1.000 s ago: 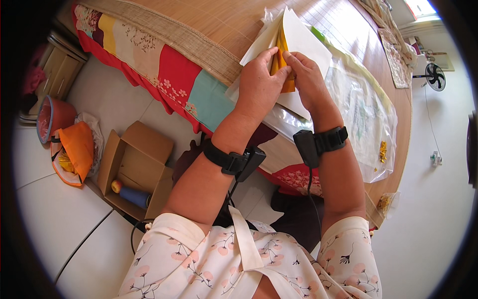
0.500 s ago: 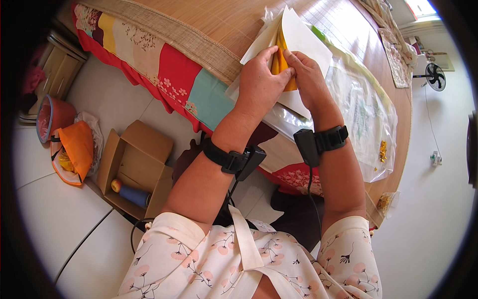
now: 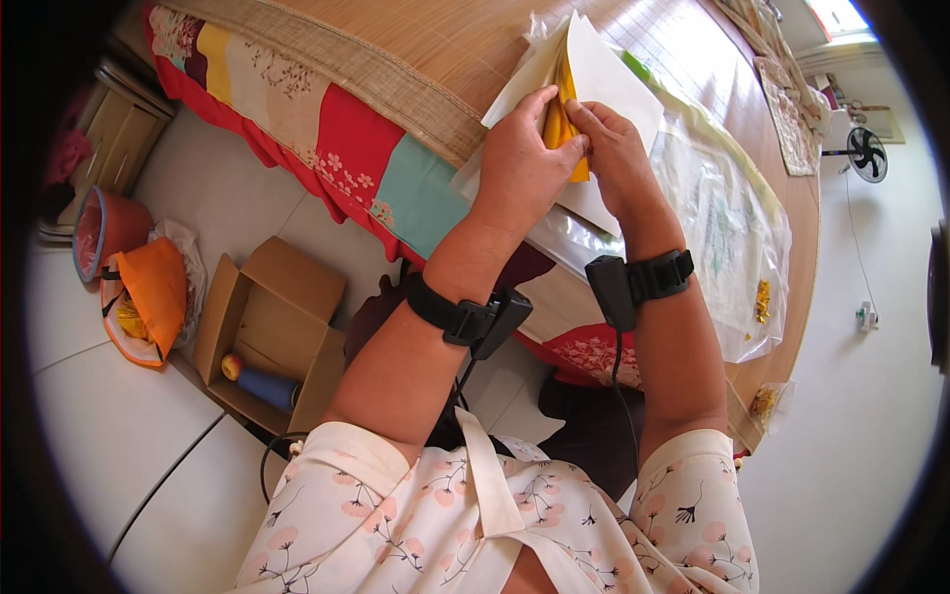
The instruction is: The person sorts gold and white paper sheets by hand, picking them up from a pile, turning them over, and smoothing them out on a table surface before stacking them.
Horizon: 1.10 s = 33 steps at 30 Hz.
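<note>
A thin golden-yellow sheet stands folded between two white sheets that spread apart like a half-open booklet. My left hand pinches the golden sheet from the left side, thumb and forefinger at its edge. From the right, my right hand grips the same golden sheet, its thumb near the left thumb and its other fingers mostly hidden behind the white sheet. Under the hands lies a clear plastic bag on the wooden tabletop-like surface. Each wrist wears a black strap with a small black box.
Small golden scraps lie on the plastic at the right. A patchwork cloth hangs over the near edge. On the floor at left are an open cardboard box with a blue cone, an orange bag and a pinkish bucket.
Both hands and the sheets have shifted very slightly to the right. The grip on the golden sheet looks the same.
</note>
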Each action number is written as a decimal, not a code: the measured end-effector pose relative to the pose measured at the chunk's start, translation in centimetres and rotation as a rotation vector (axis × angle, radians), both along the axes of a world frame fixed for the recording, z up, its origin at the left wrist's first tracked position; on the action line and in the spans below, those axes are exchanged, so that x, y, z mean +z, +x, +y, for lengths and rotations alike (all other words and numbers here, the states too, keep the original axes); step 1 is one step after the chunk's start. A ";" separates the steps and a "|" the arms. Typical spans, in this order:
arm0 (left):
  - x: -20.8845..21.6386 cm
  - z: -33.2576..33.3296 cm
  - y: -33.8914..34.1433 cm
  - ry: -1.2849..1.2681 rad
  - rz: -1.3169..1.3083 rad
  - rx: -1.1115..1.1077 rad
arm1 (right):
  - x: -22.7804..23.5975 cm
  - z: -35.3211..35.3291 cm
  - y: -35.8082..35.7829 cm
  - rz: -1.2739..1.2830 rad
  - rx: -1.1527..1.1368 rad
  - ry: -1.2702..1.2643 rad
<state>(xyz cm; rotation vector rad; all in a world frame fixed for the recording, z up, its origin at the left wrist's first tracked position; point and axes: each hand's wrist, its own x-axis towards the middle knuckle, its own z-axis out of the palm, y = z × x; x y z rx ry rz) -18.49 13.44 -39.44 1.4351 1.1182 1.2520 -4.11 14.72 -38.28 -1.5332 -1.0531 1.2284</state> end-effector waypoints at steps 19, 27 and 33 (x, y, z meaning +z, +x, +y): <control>0.5 -0.1 -0.3 -0.050 0.013 -0.032 | 1.1 -0.6 -0.9 -0.002 -0.030 -0.007; -0.3 0.0 -0.1 -0.035 -0.066 -0.016 | 1.4 -0.6 -0.7 -0.028 -0.035 -0.025; -0.6 0.2 -0.1 -0.047 0.015 0.009 | 0.6 -0.9 -1.2 -0.083 -0.087 0.113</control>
